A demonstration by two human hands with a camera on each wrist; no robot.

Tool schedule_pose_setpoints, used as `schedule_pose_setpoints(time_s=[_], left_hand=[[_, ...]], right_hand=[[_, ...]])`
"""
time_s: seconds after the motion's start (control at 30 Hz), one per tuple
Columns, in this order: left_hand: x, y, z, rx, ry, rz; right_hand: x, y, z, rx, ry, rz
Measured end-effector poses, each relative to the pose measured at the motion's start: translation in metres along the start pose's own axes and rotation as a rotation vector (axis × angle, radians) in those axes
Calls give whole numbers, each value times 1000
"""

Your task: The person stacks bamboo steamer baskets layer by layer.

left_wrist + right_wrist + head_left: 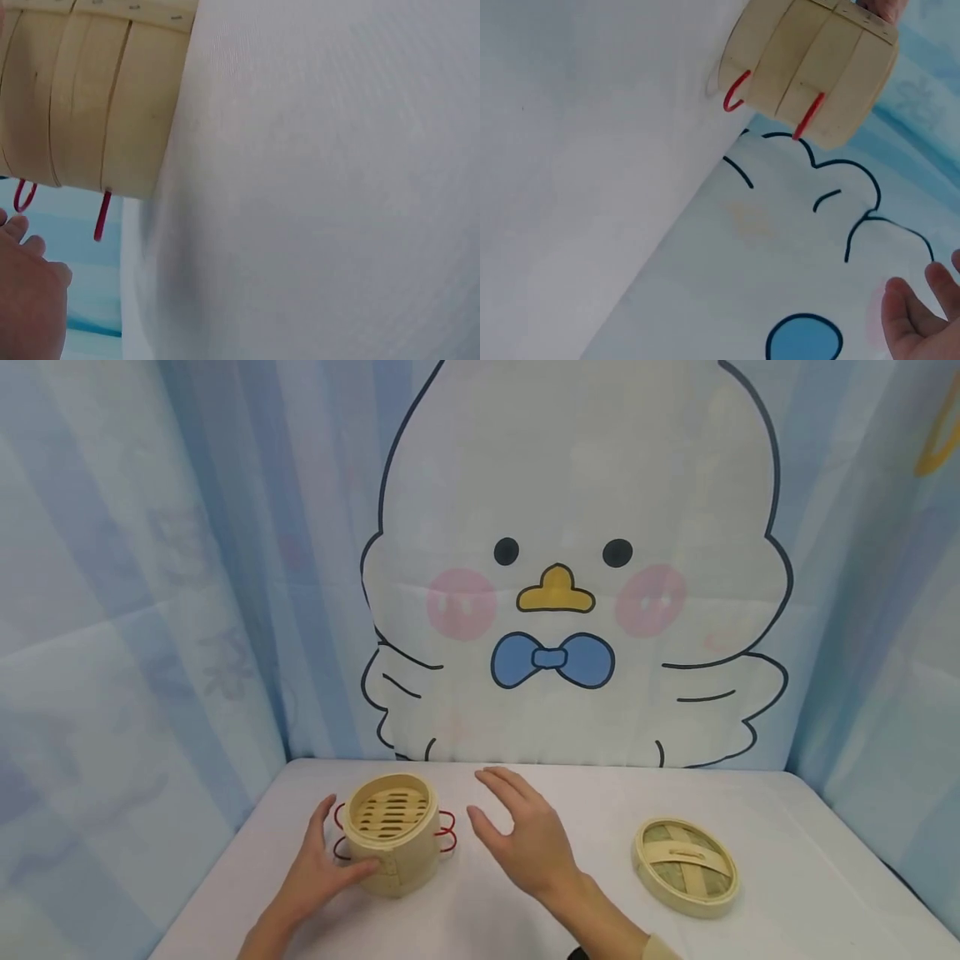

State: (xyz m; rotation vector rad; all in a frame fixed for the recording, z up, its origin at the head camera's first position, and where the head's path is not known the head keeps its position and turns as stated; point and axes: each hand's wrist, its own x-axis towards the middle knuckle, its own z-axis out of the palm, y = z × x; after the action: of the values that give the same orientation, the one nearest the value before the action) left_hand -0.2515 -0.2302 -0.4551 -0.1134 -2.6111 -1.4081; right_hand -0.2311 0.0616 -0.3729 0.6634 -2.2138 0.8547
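A stack of small bamboo steamer baskets (397, 868) stands at the left of the table, its slatted inside (390, 810) facing up without a cover. Red loops (447, 831) stick out on both sides. My left hand (315, 872) is at the stack's left, thumb laid against the front wall and straight fingers spread along the side, a gap showing between them and the wall. To the right of the stack my right hand (528, 839) hovers apart from it, fingers extended and holding nothing. Beyond my right hand lies the round bamboo steamer lid (686, 867) with its strap handle up.
A white cloth covers the table (795, 860). Behind it hangs a curtain (577, 710) printed with a white bird, and blue striped curtains (135, 693) close in the sides. A small dark object (577, 953) shows at the bottom edge.
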Motion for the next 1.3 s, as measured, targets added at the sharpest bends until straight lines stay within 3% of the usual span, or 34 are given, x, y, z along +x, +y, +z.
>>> schedule_pose_setpoints(time_s=[0.2,0.4,0.57,0.77,1.03,1.3], left_hand=[[-2,10,5,24,33,10],[-6,17,10,48,39,-21],[-12,21,15,77,50,-50],[-14,25,23,88,54,-63],[-13,25,26,62,68,-81],[-12,26,27,58,71,-65]], right_hand=[[-3,10,-27,-15,50,29],[-16,29,-55,-56,78,81],[-32,45,-77,-100,44,194],[-42,65,-104,-207,4,272],[-66,107,-135,-348,-208,405],[-86,128,-158,-374,-425,402]])
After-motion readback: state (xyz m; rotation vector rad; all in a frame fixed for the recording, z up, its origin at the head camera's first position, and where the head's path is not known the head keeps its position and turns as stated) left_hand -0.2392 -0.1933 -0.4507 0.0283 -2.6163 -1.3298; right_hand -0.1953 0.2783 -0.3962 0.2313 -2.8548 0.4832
